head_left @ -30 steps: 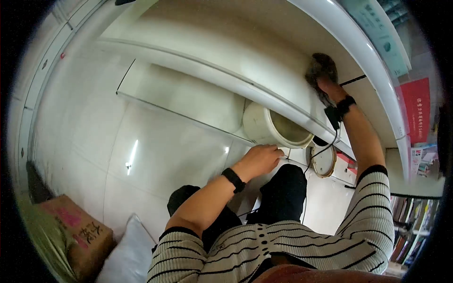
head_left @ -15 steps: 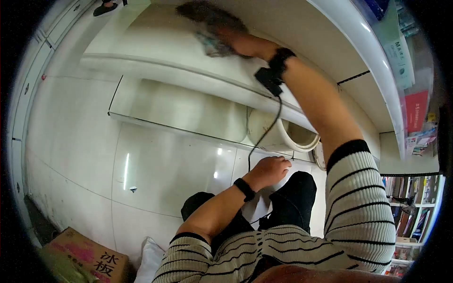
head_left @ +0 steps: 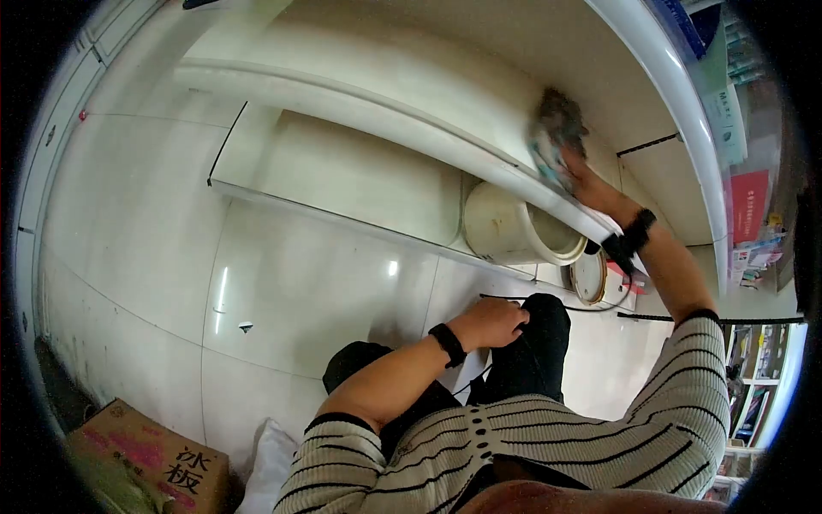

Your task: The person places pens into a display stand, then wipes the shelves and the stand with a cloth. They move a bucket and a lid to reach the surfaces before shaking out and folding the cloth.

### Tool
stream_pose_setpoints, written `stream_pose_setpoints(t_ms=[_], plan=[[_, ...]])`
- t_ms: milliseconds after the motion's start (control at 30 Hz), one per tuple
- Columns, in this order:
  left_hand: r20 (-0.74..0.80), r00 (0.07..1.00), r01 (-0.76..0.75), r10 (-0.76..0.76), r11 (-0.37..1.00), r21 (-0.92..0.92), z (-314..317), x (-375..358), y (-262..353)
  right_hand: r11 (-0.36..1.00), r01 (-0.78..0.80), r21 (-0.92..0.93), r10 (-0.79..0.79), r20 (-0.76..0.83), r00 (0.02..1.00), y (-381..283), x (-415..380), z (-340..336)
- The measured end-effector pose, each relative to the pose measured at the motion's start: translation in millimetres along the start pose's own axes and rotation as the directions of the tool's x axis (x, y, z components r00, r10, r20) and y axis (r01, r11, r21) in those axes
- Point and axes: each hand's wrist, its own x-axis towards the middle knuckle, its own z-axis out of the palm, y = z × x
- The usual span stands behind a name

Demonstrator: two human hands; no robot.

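Observation:
My right hand (head_left: 586, 176) is closed on a crumpled cloth (head_left: 556, 133), dark grey with pale and teal patches and slightly blurred. It presses the cloth against the surface of the low white shelf (head_left: 411, 77), near the back panel at its right end. A black band with a small box and a cable circles my right wrist. My left hand (head_left: 492, 323) rests on my knee (head_left: 548, 330), fingers loosely bent over it and nothing seen in them. Another black band is on my left wrist.
Under the shelf's front lip stands a pale bucket (head_left: 501, 224), with a round lid-like object (head_left: 589, 278) beside it. A cardboard box (head_left: 145, 454) sits at lower left. Packaged goods (head_left: 749, 206) line an upper shelf at right. The black cable (head_left: 548, 301) loops near my knee.
My right hand has swept the cloth along the shelf from its middle to the right end, drawing closer to me. The cable has swung right. My left hand stays at my knee.

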Motion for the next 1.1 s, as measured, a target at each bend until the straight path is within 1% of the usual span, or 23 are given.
stream_pose_setpoints(t_ms=[67, 133, 167, 200, 233, 267, 300, 333, 367, 433, 467, 533, 600, 667, 700, 767, 800, 833, 900, 967, 1000, 1067, 1100], plan=[[0.070, 0.997, 0.010, -0.016, 0.996, 0.083, 0.3, -3.2, -3.2, 0.988, 0.141, -0.063, -0.144, -0.031, 0.989, -22.2, 46.7, 3.1], [0.080, 0.997, 0.009, -0.017, 0.995, 0.097, 8.5, -2.0, -9.3, 0.894, 0.424, -0.147, -0.437, -0.064, 0.897, -67.1, 105.3, -2.5], [0.096, 0.995, 0.007, -0.018, 0.994, 0.110, 13.2, -0.9, -12.0, 0.917, 0.387, -0.099, -0.392, -0.041, 0.919, -90.3, 130.1, -1.0], [0.098, 0.995, 0.007, -0.018, 0.993, 0.115, 14.3, -2.4, -13.9, 0.866, 0.499, 0.014, -0.499, -0.028, 0.866, -112.9, 164.2, -2.5], [0.063, 0.998, -0.004, -0.002, 0.995, 0.104, 18.5, -0.6, -14.8, 0.830, 0.550, -0.094, -0.556, -0.070, 0.828, -132.8, 188.1, -1.6], [0.027, 1.000, -0.015, 0.013, 0.996, 0.093, 20.9, 1.4, -15.0, 0.844, 0.536, -0.015, -0.536, -0.055, 0.842, -161.2, 199.3, -3.6], [0.029, 1.000, -0.012, 0.009, 0.996, 0.092, 19.4, 3.1, -13.0, 0.776, 0.631, -0.024, -0.626, -0.152, 0.765, -162.2, 228.2, 5.3], [0.102, 0.994, 0.022, -0.034, 0.993, 0.117, 17.2, 6.1, -10.2, 0.774, 0.633, -0.020, -0.628, -0.151, 0.764, -165.2, 226.8, 3.6], [0.174, 0.981, 0.056, -0.082, 0.987, 0.148, 15.6, 8.2, -9.6, 0.855, 0.518, -0.003, -0.514, -0.128, 0.848, -170.5, 224.0, -3.4], [0.158, 0.983, 0.064, -0.092, 0.982, 0.176, 22.9, 11.6, -16.1, 0.913, 0.405, 0.048, -0.396, -0.133, 0.909, -173.5, 207.8, -15.0], [0.138, 0.985, 0.070, -0.099, 0.977, 0.204, 22.4, 13.6, -16.2, 0.914, 0.404, 0.048, -0.395, -0.134, 0.909, -164.8, 193.5, -21.1], [0.151, 0.983, 0.074, -0.103, 0.980, 0.186, 16.0, 12.0, -10.8, 0.879, 0.465, 0.102, -0.427, -0.264, 0.865, -137.9, 149.7, -28.5], [0.151, 0.982, 0.084, -0.111, 0.981, 0.173, 12.6, 7.6, -10.1, 0.890, 0.443, 0.112, -0.390, -0.318, 0.864, -106.0, 97.1, -26.8], [0.114, 0.990, 0.062, -0.087, 0.977, 0.203, 13.2, 5.2, -16.1, 0.932, 0.359, 0.047, -0.328, -0.314, 0.891, -80.2, 36.1, -21.8], [0.111, 0.990, 0.066, -0.090, 0.977, 0.202, 12.2, 4.5, -18.1, 0.944, 0.331, 0.008, -0.316, -0.281, 0.906, -56.1, 11.1, -14.3], [0.140, 0.981, 0.105, -0.134, 0.975, 0.198, 13.4, 5.3, -18.7, 0.953, 0.301, -0.028, -0.298, -0.247, 0.922, -28.1, -24.7, 7.1], [0.143, 0.981, 0.104, -0.133, 0.975, 0.197, 13.5, 5.2, -19.7, 0.972, 0.221, -0.078, -0.233, -0.240, 0.942, -23.3, -37.7, 17.9], [0.137, 0.984, 0.086, -0.117, 0.973, 0.213, 14.5, 4.3, -20.1, 0.983, 0.136, -0.126, -0.163, -0.235, 0.958, -25.9, -43.3, 22.5], [0.134, 0.986, 0.066, -0.097, 0.973, 0.221, 14.3, 2.4, -22.1, 0.978, 0.152, -0.143, -0.181, -0.216, 0.960, -30.9, -26.7, 21.7], [0.182, 0.971, 0.111, -0.155, 0.966, 0.232, 14.5, 3.2, -23.8, 0.973, 0.164, -0.162, -0.194, -0.195, 0.961, -49.2, -2.9, 19.7], [0.185, 0.971, 0.107, -0.151, 0.968, 0.228, 18.2, 4.0, -24.9, 0.964, 0.219, -0.151, -0.248, -0.214, 0.945, -60.6, 10.5, 19.4], [0.041, 0.993, 0.097, -0.108, 0.972, 0.213, 25.9, -0.1, -31.6, 0.944, 0.297, -0.147, -0.325, -0.248, 0.912, -92.6, 43.6, 21.1], [0.048, 0.993, 0.091, -0.104, 0.973, 0.214, 26.4, -1.1, -34.1, 0.934, 0.323, -0.155, -0.354, -0.264, 0.897, -111.1, 63.8, 22.7]])
